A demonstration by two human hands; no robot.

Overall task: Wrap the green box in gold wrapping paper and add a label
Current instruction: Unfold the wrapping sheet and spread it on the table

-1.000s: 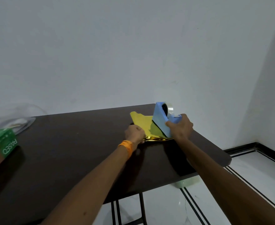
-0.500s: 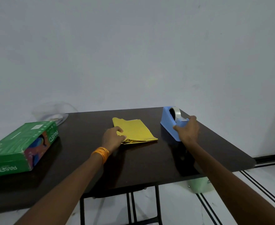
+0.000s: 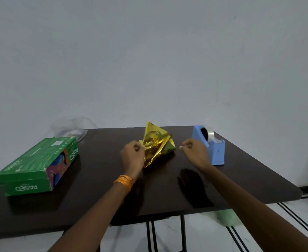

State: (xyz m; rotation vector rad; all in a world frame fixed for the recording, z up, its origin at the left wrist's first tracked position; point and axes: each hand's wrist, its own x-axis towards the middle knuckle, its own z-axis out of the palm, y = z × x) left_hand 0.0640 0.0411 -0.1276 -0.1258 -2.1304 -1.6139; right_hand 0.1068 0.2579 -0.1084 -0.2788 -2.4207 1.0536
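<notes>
Where left fingers (image 3: 138, 149) pinch it, gold paper (image 3: 156, 142) stands crumpled.

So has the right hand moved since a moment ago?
Yes. The right hand has let go of the blue tape dispenser and shifted left of it, toward the gold wrapping paper.

The gold wrapping paper (image 3: 157, 145) is gripped in the curled fingers of the left hand (image 3: 132, 157), crumpled and raised just right of them. The fingers of the right hand (image 3: 195, 151) are curled, with the blue tape dispenser (image 3: 217, 153) just beyond them. The green box (image 3: 38, 160) is seen well left of the left fingers.
</notes>
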